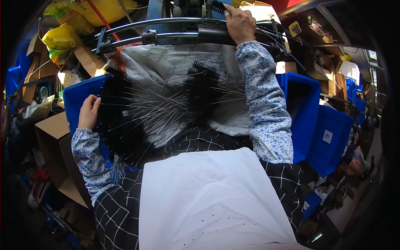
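A heap of black-bristled wire brushes [121, 121] lies at the left, their thin metal stems pointing toward the middle. A second bunch of black brushes [200, 89] lies across it on the whitish cloth, stems crossing. My left hand [88, 111] is at the outer edge of the left heap, fingers bent together against the bristles; what they grip is hidden. At the far side, my right hand [241, 26] is closed by the curved metal rails [175, 35] of a machine. A short black-bristled brush [218, 7] sticks out at its fingertips, with something pale beside it.
Blue bins [327, 139] stand at the right, and another blue bin [77, 98] is under the left heap. An open cardboard box [58, 141] sits at far left. Yellow bags [60, 39] and a red pole [100, 14] are beyond. A whitish cloth [154, 62] hangs before the rails.
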`<state>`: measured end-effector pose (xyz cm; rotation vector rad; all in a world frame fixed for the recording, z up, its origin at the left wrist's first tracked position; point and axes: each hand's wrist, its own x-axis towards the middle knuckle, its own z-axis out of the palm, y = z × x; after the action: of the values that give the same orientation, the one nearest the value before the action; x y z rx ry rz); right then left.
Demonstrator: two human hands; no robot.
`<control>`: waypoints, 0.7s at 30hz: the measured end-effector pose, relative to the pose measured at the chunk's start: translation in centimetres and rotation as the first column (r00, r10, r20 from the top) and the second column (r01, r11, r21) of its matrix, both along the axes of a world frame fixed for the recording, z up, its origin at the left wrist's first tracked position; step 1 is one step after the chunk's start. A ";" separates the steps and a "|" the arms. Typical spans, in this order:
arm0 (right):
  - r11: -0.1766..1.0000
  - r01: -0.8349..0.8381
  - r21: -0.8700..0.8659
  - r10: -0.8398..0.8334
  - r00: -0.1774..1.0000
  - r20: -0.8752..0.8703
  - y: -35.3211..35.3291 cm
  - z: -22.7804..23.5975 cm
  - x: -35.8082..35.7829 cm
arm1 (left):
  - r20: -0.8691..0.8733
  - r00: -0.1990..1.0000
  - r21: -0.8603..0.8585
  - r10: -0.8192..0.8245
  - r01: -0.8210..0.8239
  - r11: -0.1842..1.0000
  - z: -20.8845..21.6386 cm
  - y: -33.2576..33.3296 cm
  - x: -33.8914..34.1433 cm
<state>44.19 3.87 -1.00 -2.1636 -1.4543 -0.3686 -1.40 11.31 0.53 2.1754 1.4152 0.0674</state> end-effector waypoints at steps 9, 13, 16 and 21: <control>1.000 -0.005 0.029 0.005 1.000 0.030 1.7 -0.8 0.4 | 0.209 0.963 -0.263 0.168 -0.110 0.959 -0.7 -1.5 -1.5; 1.000 -0.006 -0.007 0.007 0.999 0.034 2.0 -1.1 0.8 | 0.221 0.953 -0.305 0.209 -0.136 0.943 -0.3 -1.5 -1.2; 1.000 -0.022 -0.022 0.023 0.999 0.035 2.5 -1.6 1.5 | 0.240 0.951 -0.237 0.195 -0.138 0.962 0.1 -2.1 -0.3; 0.997 -0.068 -0.041 0.067 0.997 -0.029 3.6 -3.2 3.5 | 0.283 0.939 -0.112 0.195 -0.169 0.979 0.4 -2.8 1.1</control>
<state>47.66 7.51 -4.24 -2.1373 -1.5281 -0.2856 -0.30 8.54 0.88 1.8683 1.4135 0.3738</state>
